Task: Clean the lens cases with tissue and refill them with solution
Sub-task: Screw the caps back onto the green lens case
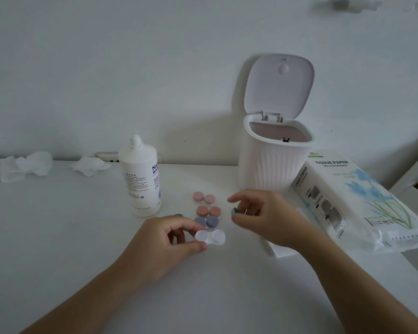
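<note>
On the white worktop (58,237) the person's left hand (164,239) pinches the left cup of an uncapped clear lens case (210,237) between thumb and fingers, the case resting on the surface. The right hand (263,218) hovers just beside it to the right, fingers curled, pinching a small green cap (234,210) at the fingertips. Another green cap (178,215) peeks out just behind the left hand.

Beyond the clear case three capped cases lie in a column: a purple lens case (206,222) nearest, touching or almost touching the clear one, then an orange lens case (208,210), then a pink lens case (203,197) farthest. To their left stands the solution bottle (140,177), upright and capped. Behind the right hand a white ribbed bin (273,162) stands with its lid (279,85) flipped up. A tissue paper pack (357,203) lies on the right. Crumpled tissues (27,167) sit at the far left by the wall, and another loose tissue (91,166) near the bottle.
</note>
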